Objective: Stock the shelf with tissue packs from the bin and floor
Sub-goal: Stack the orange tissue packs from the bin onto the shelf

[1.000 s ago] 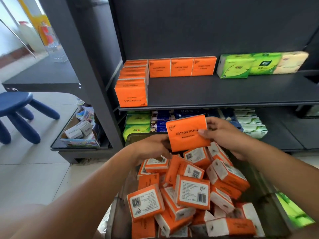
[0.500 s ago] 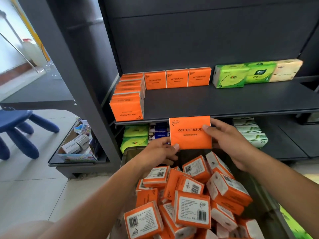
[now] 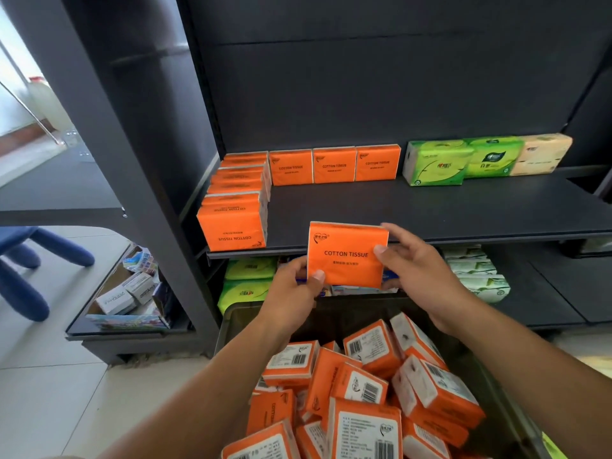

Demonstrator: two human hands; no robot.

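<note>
One flat pack (image 3: 347, 256), left hand (image 3: 291, 293), right hand (image 3: 420, 276)

A pack (image 3: 347, 256) is hovering before the shelf (image 3: 430, 210) edge, left hand (image 3: 291, 288) at its lower left, right hand (image 3: 420, 273) at its right. Loose packs (image 3: 364, 429) are lying in the bin (image 3: 351, 316) below; shelved packs (image 3: 334, 165) are lining the shelf's left and back.
</note>
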